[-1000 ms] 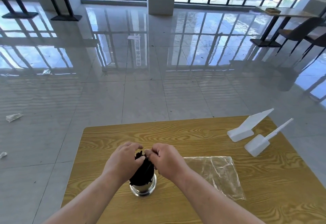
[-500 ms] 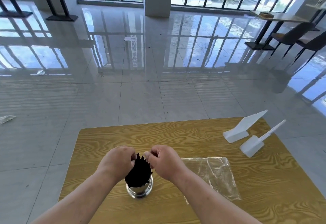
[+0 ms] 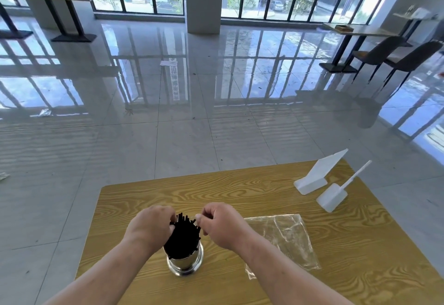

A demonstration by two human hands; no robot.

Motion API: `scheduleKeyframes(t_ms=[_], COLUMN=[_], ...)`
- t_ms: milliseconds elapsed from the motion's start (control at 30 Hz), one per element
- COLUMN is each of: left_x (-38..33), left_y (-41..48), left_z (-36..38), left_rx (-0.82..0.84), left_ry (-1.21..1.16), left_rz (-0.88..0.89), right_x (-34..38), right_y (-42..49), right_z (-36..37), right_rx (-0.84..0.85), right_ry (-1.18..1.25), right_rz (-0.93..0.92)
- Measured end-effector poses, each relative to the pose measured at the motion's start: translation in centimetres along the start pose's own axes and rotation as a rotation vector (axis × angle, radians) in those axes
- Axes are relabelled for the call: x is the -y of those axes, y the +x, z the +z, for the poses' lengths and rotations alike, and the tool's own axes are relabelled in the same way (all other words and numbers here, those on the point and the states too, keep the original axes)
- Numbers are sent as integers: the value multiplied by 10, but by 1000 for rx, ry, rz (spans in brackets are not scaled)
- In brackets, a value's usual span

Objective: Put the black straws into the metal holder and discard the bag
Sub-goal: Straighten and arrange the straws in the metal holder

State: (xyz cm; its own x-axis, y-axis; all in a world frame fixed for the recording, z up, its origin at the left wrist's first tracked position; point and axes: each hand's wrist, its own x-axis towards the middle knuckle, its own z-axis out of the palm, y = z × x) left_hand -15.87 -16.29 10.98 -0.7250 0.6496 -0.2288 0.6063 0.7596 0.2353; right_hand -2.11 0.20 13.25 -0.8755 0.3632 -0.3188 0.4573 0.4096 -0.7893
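A bundle of black straws (image 3: 183, 237) stands upright in a shiny metal holder (image 3: 185, 264) near the front of the wooden table (image 3: 240, 189). My left hand (image 3: 150, 226) curls against the left side of the straw tops, fingers touching them. My right hand (image 3: 219, 225) is at the right side of the tops, fingers bent and pinched at the straws. A clear plastic bag (image 3: 283, 239) lies flat on the table just right of my right hand, held by neither hand.
Two white plastic pieces rest at the table's far right: a slanted stand (image 3: 317, 175) and a scoop (image 3: 336, 194) with a long handle. Beyond the table is a glossy tiled floor with paper scraps (image 3: 168, 63). Dark chairs (image 3: 394, 57) and another table stand at the far right.
My hands have spread slightly apart at the straw tops, showing more of the bundle. The view has tilted up a little, so table and holder sit lower in frame.
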Motion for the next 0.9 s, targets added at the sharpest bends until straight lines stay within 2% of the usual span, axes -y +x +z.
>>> scheduleKeyframes(t_ms=[467, 567, 633, 700, 767, 833, 900], left_x=[-7, -5, -2, 0, 0, 3, 10], left_y=[-20, -29, -38, -47, -53, -56, -57], left_z=[-112, -152, -173, -183, -179, -165, -142], left_rx=[-57, -160, -295, -439, -468, -398, -302], left_ry=[-112, -157, -223, -423, -687, -843, -944], left_rz=[-93, -91, -90, -88, -85, -81, -74], right_x=[24, 31, 36, 44, 53, 63, 71], right_y=[-2, 1, 3, 4, 6, 8, 11], right_z=[-3, 0, 2, 5, 7, 9, 7], right_rx=[-42, -41, -28, 2, 78, 174, 185], right_ry=[42, 85, 138, 204, 400, 760, 1028], right_rz=[-73, -71, -57, -35, 16, 122, 160])
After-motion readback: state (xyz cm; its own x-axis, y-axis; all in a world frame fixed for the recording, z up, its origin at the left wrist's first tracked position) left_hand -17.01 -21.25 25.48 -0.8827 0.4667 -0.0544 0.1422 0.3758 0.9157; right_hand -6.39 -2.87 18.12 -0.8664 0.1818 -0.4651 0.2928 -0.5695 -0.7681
